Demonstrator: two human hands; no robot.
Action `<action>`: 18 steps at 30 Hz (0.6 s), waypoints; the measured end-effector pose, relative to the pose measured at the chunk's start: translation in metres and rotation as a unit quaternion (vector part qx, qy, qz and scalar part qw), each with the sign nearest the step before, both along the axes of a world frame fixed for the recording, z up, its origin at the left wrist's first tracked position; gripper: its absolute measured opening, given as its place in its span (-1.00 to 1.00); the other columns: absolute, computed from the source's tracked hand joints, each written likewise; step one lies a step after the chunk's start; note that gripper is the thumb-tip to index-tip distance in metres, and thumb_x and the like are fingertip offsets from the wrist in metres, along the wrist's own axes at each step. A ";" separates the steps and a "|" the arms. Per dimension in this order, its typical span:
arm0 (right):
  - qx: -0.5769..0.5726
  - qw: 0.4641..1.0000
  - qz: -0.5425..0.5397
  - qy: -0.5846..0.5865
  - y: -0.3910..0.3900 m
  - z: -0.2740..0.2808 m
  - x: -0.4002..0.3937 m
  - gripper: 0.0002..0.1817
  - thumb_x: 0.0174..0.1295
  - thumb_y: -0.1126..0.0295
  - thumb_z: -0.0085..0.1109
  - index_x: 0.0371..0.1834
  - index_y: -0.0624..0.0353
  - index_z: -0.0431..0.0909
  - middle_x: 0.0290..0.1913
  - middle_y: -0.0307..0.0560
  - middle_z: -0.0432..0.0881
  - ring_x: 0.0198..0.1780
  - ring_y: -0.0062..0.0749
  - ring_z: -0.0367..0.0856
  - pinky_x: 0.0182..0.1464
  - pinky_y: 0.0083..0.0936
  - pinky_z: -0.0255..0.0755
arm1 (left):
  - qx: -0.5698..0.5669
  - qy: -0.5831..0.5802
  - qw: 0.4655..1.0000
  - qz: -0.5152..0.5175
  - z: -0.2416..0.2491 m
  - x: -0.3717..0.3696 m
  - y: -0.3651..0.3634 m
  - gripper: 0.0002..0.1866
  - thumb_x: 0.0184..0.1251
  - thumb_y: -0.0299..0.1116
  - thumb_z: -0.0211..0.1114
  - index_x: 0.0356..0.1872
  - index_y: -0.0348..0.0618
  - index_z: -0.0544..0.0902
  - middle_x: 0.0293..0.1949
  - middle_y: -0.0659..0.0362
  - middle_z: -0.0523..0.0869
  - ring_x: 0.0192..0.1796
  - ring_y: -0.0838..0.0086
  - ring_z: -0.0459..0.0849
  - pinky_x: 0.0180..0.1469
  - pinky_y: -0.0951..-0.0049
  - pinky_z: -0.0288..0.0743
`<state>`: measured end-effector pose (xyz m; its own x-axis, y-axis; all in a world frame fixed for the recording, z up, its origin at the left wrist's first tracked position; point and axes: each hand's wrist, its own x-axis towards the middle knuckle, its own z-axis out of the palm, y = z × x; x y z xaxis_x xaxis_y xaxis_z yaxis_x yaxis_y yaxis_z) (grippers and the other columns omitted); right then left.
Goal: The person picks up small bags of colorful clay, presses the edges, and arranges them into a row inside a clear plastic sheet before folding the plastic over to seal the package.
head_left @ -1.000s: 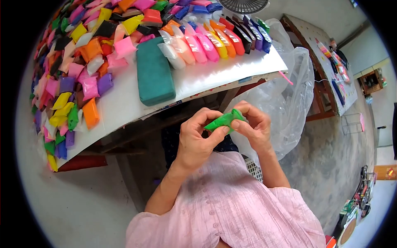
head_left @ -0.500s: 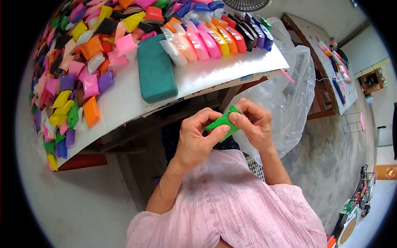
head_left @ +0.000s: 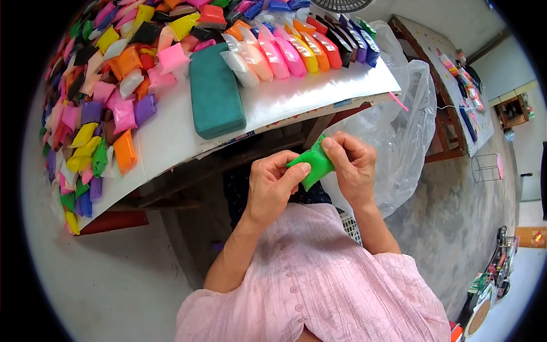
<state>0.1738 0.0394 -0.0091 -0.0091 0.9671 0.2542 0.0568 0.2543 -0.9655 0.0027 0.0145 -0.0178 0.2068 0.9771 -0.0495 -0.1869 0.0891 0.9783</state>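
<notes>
Between my two hands, in front of my chest and just off the table edge, is a small soft green packet (head_left: 314, 164). My left hand (head_left: 274, 181) pinches its left corner between thumb and fingers. The upper right edge is pinched by my right hand (head_left: 352, 162). Beyond them on the table lies a dark green rectangular case (head_left: 215, 94). To its right runs a row of filled clear packets in several colours, among them a pink packet (head_left: 292, 56) and an orange packet (head_left: 327, 48).
A large pile of coloured packets (head_left: 122, 62) covers the left of the white tabletop (head_left: 171, 139). A big clear plastic bag (head_left: 393, 137) hangs at the table's right end. Behind it stands a second table (head_left: 476, 117), with a fan (head_left: 342, 4) at the top.
The green packet has turned and shows more of its flat face. My right hand has shifted its hold upward along the packet, while my left hand keeps its pinch.
</notes>
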 end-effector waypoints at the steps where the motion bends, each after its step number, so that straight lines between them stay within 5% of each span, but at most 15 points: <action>1: -0.001 1.000 -0.001 0.000 0.001 -0.001 0.000 -0.75 0.36 0.43 0.23 -0.47 0.34 0.58 -0.56 -0.33 0.47 -0.47 -0.75 0.34 -0.46 -0.65 0.21 | -0.003 0.000 1.000 0.002 -0.001 0.000 0.001 -0.82 0.39 -0.36 0.30 -0.21 -0.29 0.70 -0.46 0.29 0.65 -0.51 0.69 0.49 -0.42 0.64 0.38; 8: 0.048 0.998 0.015 -0.028 0.007 -0.003 0.004 -0.73 0.38 0.35 0.25 -0.41 0.33 0.61 -0.54 -0.34 0.49 -0.48 -0.73 0.35 -0.45 -0.66 0.23 | -0.032 -0.029 0.998 -0.039 0.008 0.000 0.010 -0.82 0.43 -0.34 0.29 -0.25 -0.29 0.68 -0.47 0.29 0.64 -0.51 0.70 0.48 -0.47 0.65 0.34; 11: -0.100 0.994 0.044 -0.018 -0.002 0.013 0.010 -0.72 0.38 0.26 0.28 -0.33 0.30 0.63 -0.50 -0.35 0.53 -0.46 -0.74 0.39 -0.43 -0.68 0.27 | 0.013 -0.077 0.997 0.011 0.004 0.005 0.013 -0.81 0.45 -0.33 0.30 -0.26 -0.27 0.68 -0.47 0.30 0.64 -0.52 0.71 0.47 -0.50 0.65 0.32; 18: -0.116 0.984 0.121 0.056 -0.008 -0.001 0.004 -0.77 0.35 0.24 0.32 -0.23 0.21 0.69 -0.43 -0.35 0.62 -0.42 -0.74 0.48 -0.41 -0.71 0.34 | 0.027 -0.050 0.998 0.022 0.002 0.012 0.013 -0.85 0.47 -0.36 0.27 -0.23 -0.25 0.69 -0.47 0.33 0.64 -0.53 0.73 0.45 -0.51 0.66 0.31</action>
